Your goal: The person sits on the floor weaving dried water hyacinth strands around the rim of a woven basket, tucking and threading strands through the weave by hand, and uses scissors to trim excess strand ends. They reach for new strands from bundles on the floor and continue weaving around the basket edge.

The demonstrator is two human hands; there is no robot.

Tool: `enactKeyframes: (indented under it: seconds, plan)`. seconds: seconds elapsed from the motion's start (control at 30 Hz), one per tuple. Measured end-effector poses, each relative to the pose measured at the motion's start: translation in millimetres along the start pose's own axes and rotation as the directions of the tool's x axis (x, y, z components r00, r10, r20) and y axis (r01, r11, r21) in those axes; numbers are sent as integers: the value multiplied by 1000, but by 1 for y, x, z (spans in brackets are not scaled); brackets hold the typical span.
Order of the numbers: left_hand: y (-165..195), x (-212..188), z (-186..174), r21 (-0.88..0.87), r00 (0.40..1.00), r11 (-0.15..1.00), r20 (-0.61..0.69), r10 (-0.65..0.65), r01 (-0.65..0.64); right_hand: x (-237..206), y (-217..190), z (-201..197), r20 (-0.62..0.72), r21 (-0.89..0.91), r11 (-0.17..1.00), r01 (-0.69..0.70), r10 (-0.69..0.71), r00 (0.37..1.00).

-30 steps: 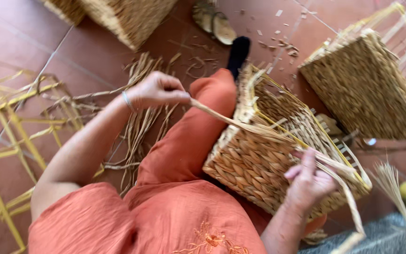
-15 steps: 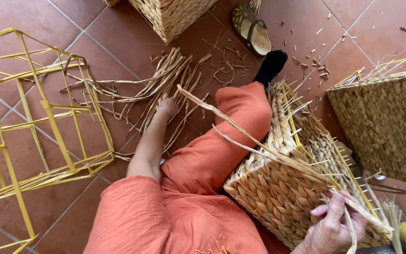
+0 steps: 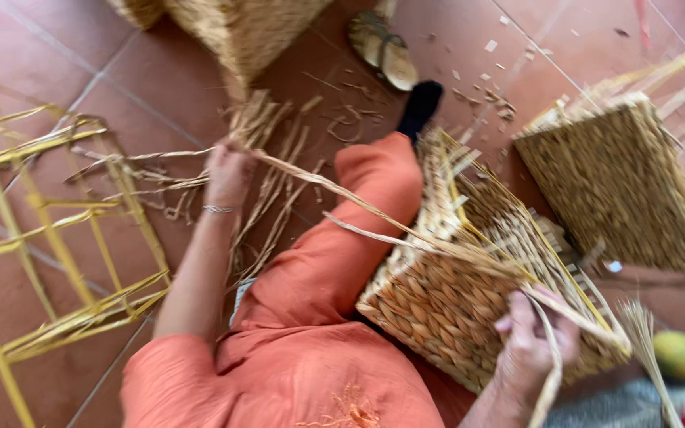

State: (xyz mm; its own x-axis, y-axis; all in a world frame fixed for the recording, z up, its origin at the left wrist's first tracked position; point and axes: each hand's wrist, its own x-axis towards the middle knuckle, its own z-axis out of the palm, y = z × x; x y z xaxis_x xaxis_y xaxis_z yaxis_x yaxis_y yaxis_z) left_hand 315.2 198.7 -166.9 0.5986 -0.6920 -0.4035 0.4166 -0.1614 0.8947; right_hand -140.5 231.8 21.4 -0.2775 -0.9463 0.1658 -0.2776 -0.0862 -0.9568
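A half-woven straw basket point(image 3: 453, 309) on a yellow wire frame rests against my orange-clad leg point(image 3: 334, 254). My right hand point(image 3: 533, 345) grips its near rim together with a flat straw strand that hangs down. My left hand point(image 3: 227, 170) is stretched out to the floor on the left and closes on long straw strands point(image 3: 342, 198) that run from it across my knee to the basket. Beneath that hand a pile of loose straw point(image 3: 271, 174) lies on the tiles.
A bare yellow wire frame point(image 3: 49, 238) stands at the left. A finished woven basket point(image 3: 620, 182) sits at the right, another point(image 3: 239, 28) at the top. A sandal point(image 3: 386, 47) lies beyond my foot. A green-yellow fruit point(image 3: 679, 354) is at the lower right.
My left hand dropped from in front of my knee to the straw pile on the floor and now lifts strands from it. The view swung left. My right hand stayed on the basket rim.
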Motion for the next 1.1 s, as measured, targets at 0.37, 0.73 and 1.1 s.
enactKeyframes:
  seconds: [0.37,0.73,1.1]
  plan:
    - [193,-169,97,191,262,183,780,568,-964,-12,-11,13,49,-372,867,332,-339,940]
    - [167,-211,153,61,2,-137,917,399,-989,-4,-15,19,208,-533,628,566,-551,808]
    - [163,-227,177,-33,-66,-110,946,316,-993,-7,-10,21,252,-524,614,590,-550,796]
